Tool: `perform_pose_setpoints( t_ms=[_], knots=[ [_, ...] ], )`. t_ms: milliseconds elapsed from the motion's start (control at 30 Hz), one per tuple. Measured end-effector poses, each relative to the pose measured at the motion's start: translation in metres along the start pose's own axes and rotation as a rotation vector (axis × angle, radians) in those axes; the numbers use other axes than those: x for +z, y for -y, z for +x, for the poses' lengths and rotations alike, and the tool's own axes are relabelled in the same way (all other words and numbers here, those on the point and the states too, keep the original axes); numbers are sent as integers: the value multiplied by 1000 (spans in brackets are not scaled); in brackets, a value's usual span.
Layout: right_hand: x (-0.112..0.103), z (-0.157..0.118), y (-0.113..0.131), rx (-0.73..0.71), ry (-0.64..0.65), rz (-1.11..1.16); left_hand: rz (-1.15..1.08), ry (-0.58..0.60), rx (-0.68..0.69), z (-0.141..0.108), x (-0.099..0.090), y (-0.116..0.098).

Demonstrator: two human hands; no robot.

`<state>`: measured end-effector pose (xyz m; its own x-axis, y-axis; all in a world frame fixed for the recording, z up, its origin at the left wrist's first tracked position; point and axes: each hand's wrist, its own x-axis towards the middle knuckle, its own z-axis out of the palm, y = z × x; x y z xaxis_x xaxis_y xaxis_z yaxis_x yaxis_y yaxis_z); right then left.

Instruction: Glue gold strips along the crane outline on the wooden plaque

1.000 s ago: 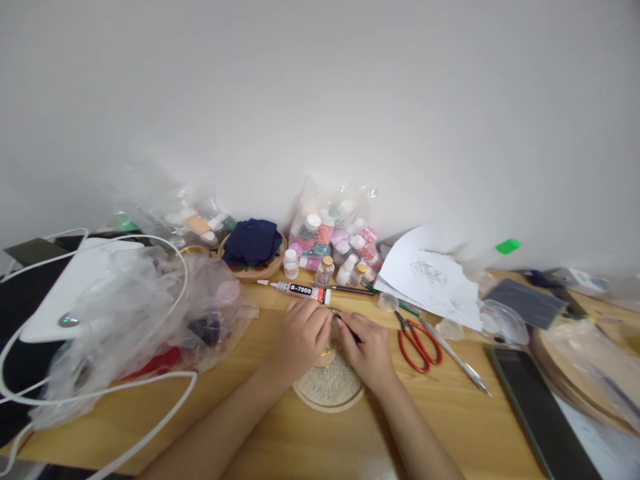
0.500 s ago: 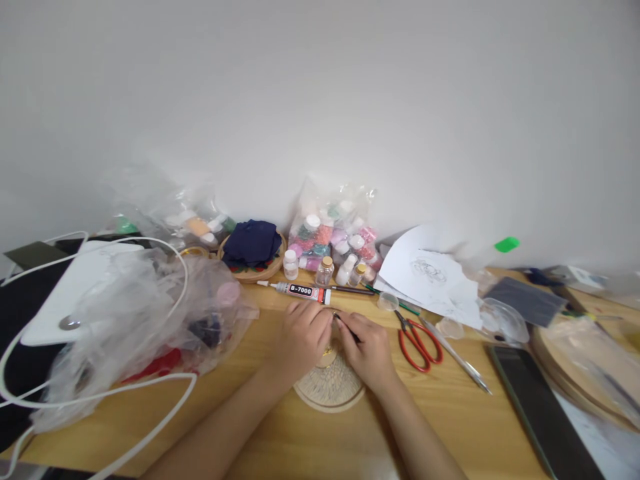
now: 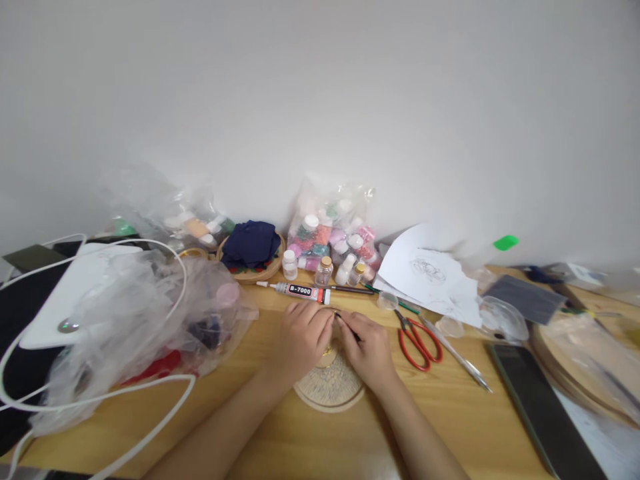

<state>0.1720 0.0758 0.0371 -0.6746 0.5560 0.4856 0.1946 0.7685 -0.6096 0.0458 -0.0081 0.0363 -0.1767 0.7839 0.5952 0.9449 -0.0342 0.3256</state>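
A round, pale wooden-looking disc point(image 3: 333, 390) with a fine textured pattern lies on the table, a small gold-coloured patch point(image 3: 327, 359) near its middle. My left hand point(image 3: 305, 337) covers its far left part, fingers bent together over the disc and holding it. Close by on the right, my right hand point(image 3: 369, 347) is closed around a thin dark pen-like tool point(image 3: 350, 328), whose tip meets the disc's far edge beside my left fingertips. The hands hide most of the tool and the disc's far half.
Beyond my hands lie a B-7000 glue tube point(image 3: 303, 291), small bottles point(image 3: 324, 271) and bagged jars point(image 3: 320, 230). Red-handled scissors point(image 3: 420, 343), a silver pen-like tool point(image 3: 463, 360) and a phone point(image 3: 543, 410) lie right. Plastic bags point(image 3: 125, 327) and a white cable point(image 3: 145, 437) lie left.
Almost nothing differs. My fingertips shift very slightly at the disc's far edge, and both hands keep their hold.
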Motion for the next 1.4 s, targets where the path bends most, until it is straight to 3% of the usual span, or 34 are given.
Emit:
perform_pose_setpoints(
  t_ms=[200,767,1400],
  knots=[
    [-2,3,-1,55,-3,93,-44,-32,-9,0,-1,-1],
    [-3,3,1,80,17,214,-72,31,-18,0,1,-1],
    [-1,0,0,-120,-40,-211,-82,10,14,0,0,-2]
  ],
)
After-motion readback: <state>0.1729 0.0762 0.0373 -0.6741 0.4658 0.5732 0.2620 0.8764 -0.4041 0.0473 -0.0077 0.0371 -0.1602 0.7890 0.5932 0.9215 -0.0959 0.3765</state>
